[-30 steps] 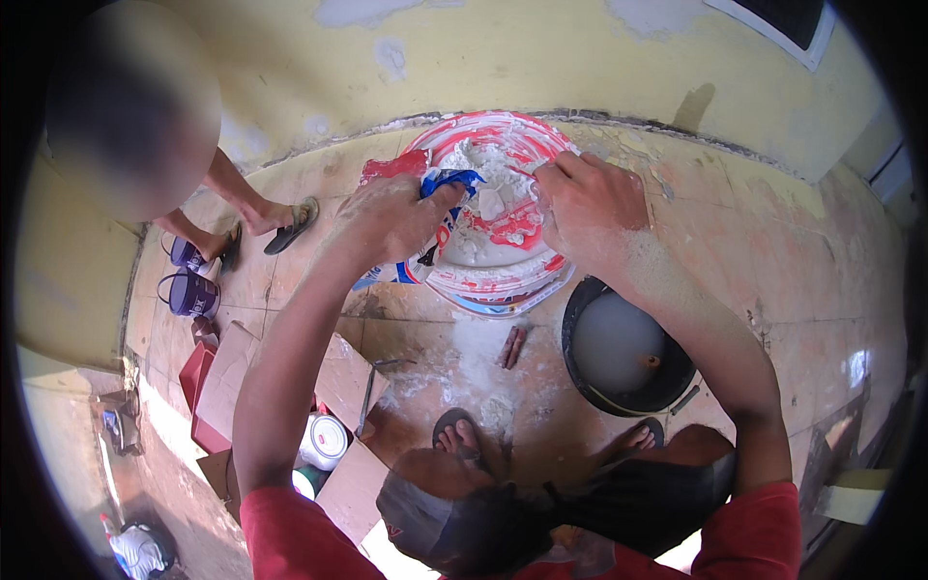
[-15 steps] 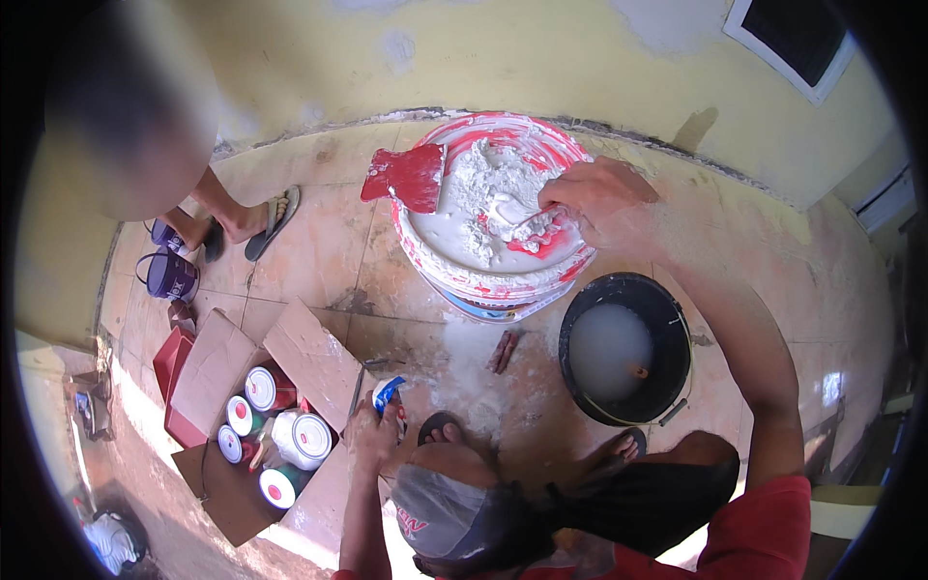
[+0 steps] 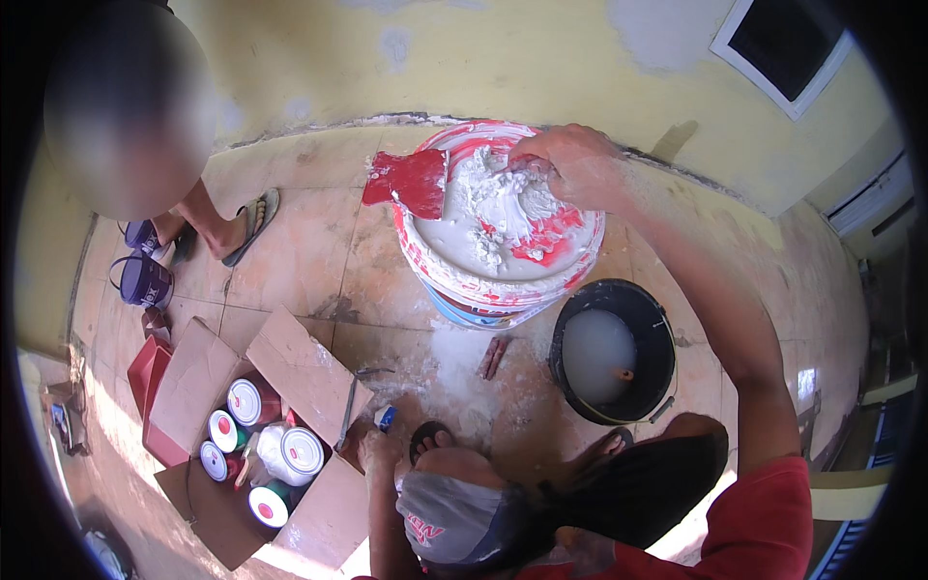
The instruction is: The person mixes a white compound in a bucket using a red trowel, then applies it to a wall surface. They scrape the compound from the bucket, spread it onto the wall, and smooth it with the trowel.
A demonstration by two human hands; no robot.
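Observation:
A large bucket (image 3: 420, 259) of thick white putty (image 3: 469, 208) stands on the floor before me, its red inner wall showing through smears. My right hand (image 3: 570, 164) is closed over the putty at the bucket's far right side, fingers curled round a putty-coated tool mostly hidden by the hand and the paste. Across the left rim lies a wide red scraper (image 3: 406, 184). Low at centre-left, my left hand (image 3: 377, 450) is closed on a small blue-and-white object (image 3: 386, 418), beside the cardboard box's flap; its kind is unclear.
A black bucket (image 3: 660, 372) of cloudy water stands right of the putty. The open cardboard box (image 3: 304, 362) at left holds several paint cans (image 3: 302, 450). Purple pails (image 3: 147, 280) and another person's sandalled foot (image 3: 253, 227) are at far left. A yellow wall (image 3: 541, 58) rises behind.
My right hand has moved up and left over the putty, baring more red wall at the bucket's right. My left hand has dropped slightly lower with the blue-and-white object. The view has shifted a little.

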